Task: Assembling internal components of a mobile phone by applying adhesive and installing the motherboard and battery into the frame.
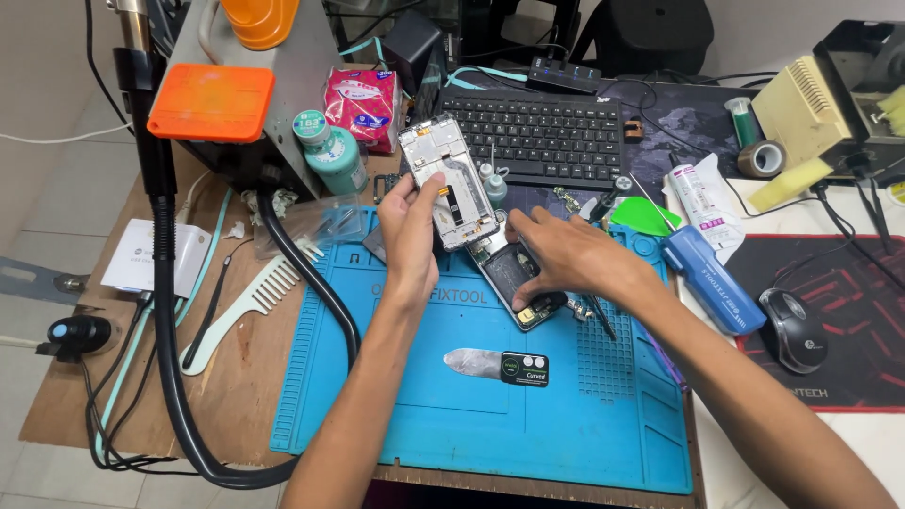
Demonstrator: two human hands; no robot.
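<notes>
While split open: left hand (412,226) grip pinches the phone frame (447,179); right hand (566,254) grip presses the phone body (514,278).
Next, I'd guess: lift gently, watch for a cable.

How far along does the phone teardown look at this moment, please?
Done: the phone is split open. In hand: the left hand holds up the white frame, and the right hand presses on the opened phone body on the blue mat. Left: both halves remain apart.

1 head-worn view looks steeply down and forward, close over the blue mat (490,415) and keyboard (542,137).
</notes>
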